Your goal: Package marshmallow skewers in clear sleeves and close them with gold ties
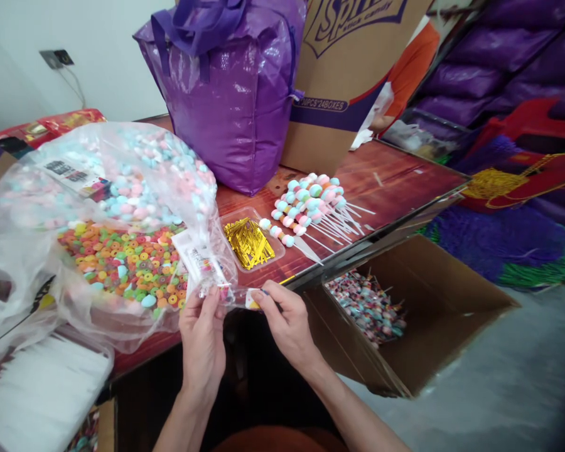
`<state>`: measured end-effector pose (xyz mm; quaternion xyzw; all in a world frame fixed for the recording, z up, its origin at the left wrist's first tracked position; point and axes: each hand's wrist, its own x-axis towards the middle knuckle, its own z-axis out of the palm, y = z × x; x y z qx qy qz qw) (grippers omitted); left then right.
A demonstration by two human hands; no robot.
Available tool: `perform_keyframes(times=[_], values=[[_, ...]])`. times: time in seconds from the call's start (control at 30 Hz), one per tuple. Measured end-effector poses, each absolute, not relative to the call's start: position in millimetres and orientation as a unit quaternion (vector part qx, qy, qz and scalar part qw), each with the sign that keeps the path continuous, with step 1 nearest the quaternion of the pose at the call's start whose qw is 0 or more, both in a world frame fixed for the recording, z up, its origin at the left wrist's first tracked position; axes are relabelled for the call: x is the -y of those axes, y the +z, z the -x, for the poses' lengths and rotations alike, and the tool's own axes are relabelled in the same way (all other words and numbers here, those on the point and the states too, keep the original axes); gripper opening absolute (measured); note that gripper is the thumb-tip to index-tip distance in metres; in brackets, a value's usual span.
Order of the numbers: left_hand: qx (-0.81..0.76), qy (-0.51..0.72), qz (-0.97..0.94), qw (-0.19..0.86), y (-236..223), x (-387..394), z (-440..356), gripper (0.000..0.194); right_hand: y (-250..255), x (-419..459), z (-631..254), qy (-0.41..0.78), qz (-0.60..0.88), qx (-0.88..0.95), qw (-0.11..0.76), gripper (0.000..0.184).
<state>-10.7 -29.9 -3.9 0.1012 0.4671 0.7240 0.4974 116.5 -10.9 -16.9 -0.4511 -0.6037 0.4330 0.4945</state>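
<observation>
Between my hands, just off the table's front edge, a see-through plastic sleeve (238, 295) with a printed end is stretched. My left hand (203, 342) pinches one end, thumb on top, beside a stack of printed sleeves (198, 260). The other end sits between the thumb and fingers of my right hand (287, 323). Beyond them lies a see-through tray (275, 251) of gold twist ties (248, 242). Right of it, candy skewers (313, 201) on white sticks are piled, with one skewer (282, 235) lying apart at the near side.
Bags of fruit-coloured gummy rings (127, 263) and pastel marshmallows (145, 169) cover the left side. White sticks (42, 389) fill a tray at lower left. A purple bag (230, 107) and carton (329, 94) stand behind. An open box (433, 326) holds finished-looking skewers; a person's orange sleeve (412, 69) shows behind.
</observation>
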Motion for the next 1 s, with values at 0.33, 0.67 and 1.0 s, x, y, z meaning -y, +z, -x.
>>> perform_keyframes(times=[0.33, 0.67, 1.0], values=[[-0.463, 0.71, -0.102, 0.521, -4, 20, 3, 0.025, -19, 2, -127, 0.444, 0.462, 0.604, 0.474, 0.045], [-0.451, 0.737, 0.009, 0.504, 3, 4, 14, 0.033, -40, -72, -187, -0.009, 0.628, 0.699, 0.341, 0.014], [-0.467, 0.745, 0.02, 0.476, -4, -2, 21, 0.034, -51, -74, -203, -0.024, 0.621, 0.629, 0.466, 0.022]])
